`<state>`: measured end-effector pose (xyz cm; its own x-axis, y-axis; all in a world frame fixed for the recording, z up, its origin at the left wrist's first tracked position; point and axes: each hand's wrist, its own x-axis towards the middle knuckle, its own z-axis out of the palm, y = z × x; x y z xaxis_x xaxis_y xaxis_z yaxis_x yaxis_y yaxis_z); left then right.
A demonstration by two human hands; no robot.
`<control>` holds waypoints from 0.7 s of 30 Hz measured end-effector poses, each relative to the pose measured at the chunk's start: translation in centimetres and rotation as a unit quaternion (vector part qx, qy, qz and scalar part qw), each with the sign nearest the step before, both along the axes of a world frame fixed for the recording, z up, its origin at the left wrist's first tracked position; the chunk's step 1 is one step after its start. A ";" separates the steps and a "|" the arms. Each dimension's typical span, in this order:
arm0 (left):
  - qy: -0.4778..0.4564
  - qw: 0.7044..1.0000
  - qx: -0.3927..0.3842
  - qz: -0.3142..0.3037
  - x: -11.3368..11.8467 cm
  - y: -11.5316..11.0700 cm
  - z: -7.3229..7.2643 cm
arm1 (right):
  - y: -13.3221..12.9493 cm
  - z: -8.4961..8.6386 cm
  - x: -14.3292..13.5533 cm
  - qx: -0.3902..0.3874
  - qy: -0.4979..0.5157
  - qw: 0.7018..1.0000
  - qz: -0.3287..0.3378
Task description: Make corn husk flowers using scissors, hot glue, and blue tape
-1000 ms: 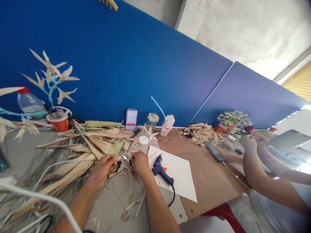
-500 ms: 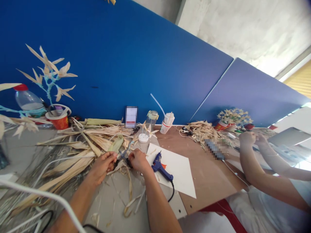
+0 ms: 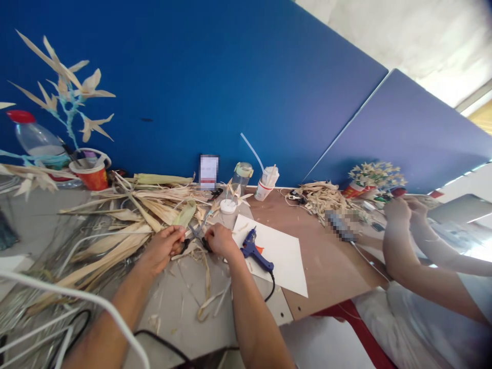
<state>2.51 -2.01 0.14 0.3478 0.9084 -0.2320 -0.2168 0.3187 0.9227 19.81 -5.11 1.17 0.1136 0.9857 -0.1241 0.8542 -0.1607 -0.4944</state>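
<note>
My left hand (image 3: 163, 248) is closed, its thumb and fingers pinched at the lower end of a pale green corn husk (image 3: 186, 212). A pair of scissors (image 3: 197, 230) stands spread between my hands, blades pointing away from me. My right hand (image 3: 220, 240) is closed around one black handle; the other handle sits right beside my left fingertips, and whether they touch it I cannot tell. Dry corn husks (image 3: 115, 251) lie in a heap left of and behind my hands. Small husk scraps (image 3: 196, 253) are scattered under the scissors.
A blue glue gun (image 3: 255, 251) lies on a white sheet (image 3: 290, 261) to the right. Behind stand a phone (image 3: 208, 171), a bottle (image 3: 242, 177) and a cup (image 3: 265, 187). A husk-flower branch rises from a red cup (image 3: 92, 177). At right, another person's hands (image 3: 403, 211) are working.
The view has shifted slightly, so the table and items appear a little higher. My hands stay in nearly the same place, with the scissors still spread between them.
</note>
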 end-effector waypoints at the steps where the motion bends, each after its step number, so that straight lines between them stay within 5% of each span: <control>1: 0.000 1.000 0.000 -0.001 0.0 0.0 0.0 | 0.0 0.1 0.0 0.001 0.000 1.000 0.001; 14: -0.024 0.999 -0.021 0.003 -0.4 0.2 0.2 | -0.4 0.4 -0.1 0.020 0.128 0.990 0.047; 21: -0.015 1.000 -0.007 -0.006 -0.3 0.3 -0.2 | 0.2 -0.2 1.1 0.095 0.034 0.985 -0.140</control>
